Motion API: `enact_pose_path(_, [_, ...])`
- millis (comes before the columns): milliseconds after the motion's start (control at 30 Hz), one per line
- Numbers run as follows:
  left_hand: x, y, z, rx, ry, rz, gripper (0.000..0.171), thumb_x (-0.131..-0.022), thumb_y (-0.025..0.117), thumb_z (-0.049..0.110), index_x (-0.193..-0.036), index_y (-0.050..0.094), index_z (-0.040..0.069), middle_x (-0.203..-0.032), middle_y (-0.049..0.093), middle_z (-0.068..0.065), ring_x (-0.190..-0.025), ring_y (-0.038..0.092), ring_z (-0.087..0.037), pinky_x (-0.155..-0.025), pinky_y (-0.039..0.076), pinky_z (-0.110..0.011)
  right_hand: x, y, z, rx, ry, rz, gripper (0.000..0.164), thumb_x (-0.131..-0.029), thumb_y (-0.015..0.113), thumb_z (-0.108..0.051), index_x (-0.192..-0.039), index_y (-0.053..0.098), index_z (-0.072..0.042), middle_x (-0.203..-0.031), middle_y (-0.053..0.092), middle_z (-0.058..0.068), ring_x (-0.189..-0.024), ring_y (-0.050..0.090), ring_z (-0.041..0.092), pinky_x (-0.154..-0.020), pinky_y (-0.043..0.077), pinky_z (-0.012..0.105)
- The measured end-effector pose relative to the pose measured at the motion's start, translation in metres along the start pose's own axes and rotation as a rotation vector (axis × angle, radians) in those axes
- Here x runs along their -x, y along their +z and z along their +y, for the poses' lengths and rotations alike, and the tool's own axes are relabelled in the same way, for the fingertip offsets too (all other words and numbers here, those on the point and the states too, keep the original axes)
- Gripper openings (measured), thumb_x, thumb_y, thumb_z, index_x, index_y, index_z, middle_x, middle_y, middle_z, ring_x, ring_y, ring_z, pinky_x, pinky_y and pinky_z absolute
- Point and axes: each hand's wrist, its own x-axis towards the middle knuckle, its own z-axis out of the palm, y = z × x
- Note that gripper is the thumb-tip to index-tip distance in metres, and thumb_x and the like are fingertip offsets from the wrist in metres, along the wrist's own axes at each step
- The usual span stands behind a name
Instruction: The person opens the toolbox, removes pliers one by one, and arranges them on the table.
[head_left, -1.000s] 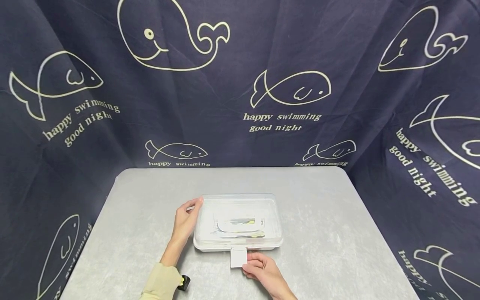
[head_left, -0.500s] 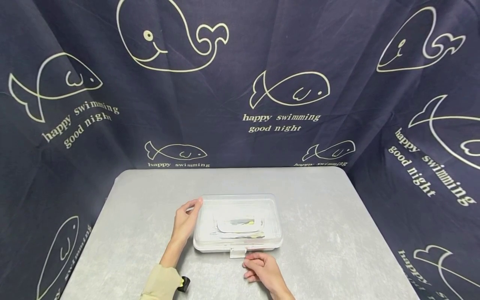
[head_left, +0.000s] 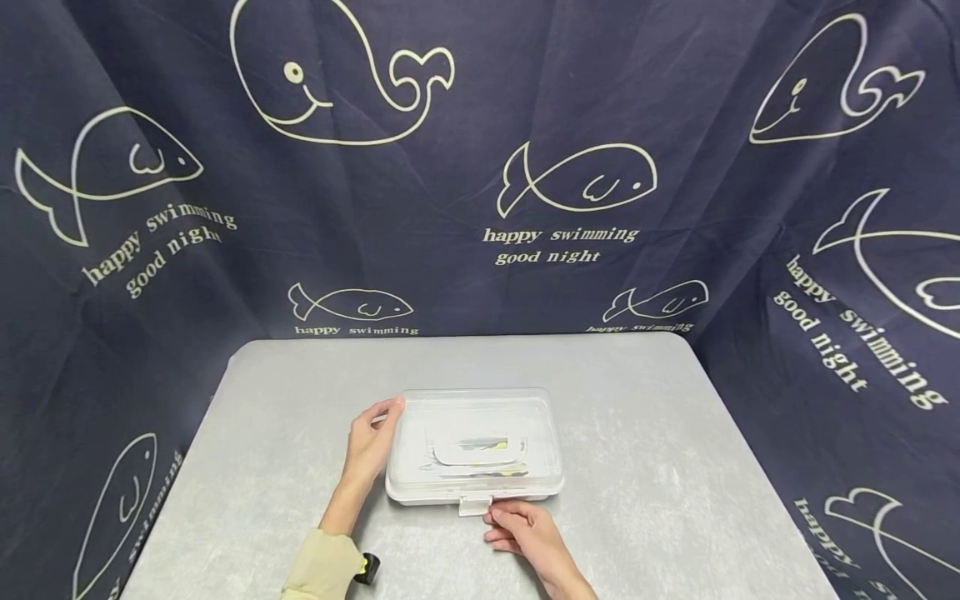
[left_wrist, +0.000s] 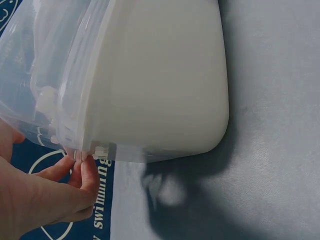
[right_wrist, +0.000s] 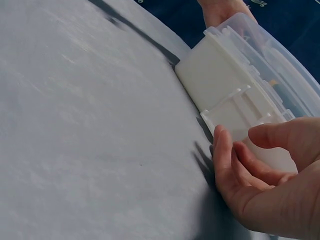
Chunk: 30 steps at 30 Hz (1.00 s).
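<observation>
A white plastic storage box with a clear lid sits mid-table, the lid down on its base. My left hand pinches the lid's rim at the far left corner, thumb on one side and fingertips on the other. From the front edge a white latch hangs folded down and away from the lid. Beside the latch's right edge, my right hand has loosely bent fingers, a fingertip right at it. Through the lid show dark and yellow items, blurred by the plastic.
The grey table extends on all sides of the box. Dark blue curtains with whale and fish drawings stand behind and to both sides. A black device sits at the left wrist by the pale sleeve.
The latch has swung down from sticking out toward me to hanging lower at the box front. My right fingers have come off its face to its edge. My left hand stays at the corner.
</observation>
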Motion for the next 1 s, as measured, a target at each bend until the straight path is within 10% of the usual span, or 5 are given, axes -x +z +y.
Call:
enact_pose_path(733, [-0.001,0.001,-0.002,0.021,0.005,0.000,0.069,-0.099,0.059,0.060,-0.139,0.061,0.003,-0.142,0.057,-0.018,-0.122,0.058,-0.033,-0.103,0.049,-0.047,0.013,-0.050,-0.018,0.173,0.005,0.374,0.026,-0.096,0.074,-0.021,-0.101,0.067,0.004,-0.092,0.071,0.007,-0.088,0.067,0.018,-0.076,0.058,0.029])
enact_pose_path(1000, [0.000,0.001,-0.003,0.021,0.005,-0.001,0.069,-0.099,0.059,0.061,-0.138,0.062,0.004,-0.143,0.055,-0.018,-0.124,0.056,-0.033,-0.104,0.047,-0.048,0.021,-0.061,-0.028,0.166,-0.062,0.428,0.049,-0.089,0.082,-0.019,-0.124,0.054,0.002,-0.112,0.064,0.010,-0.090,0.064,0.011,-0.078,0.054,0.021])
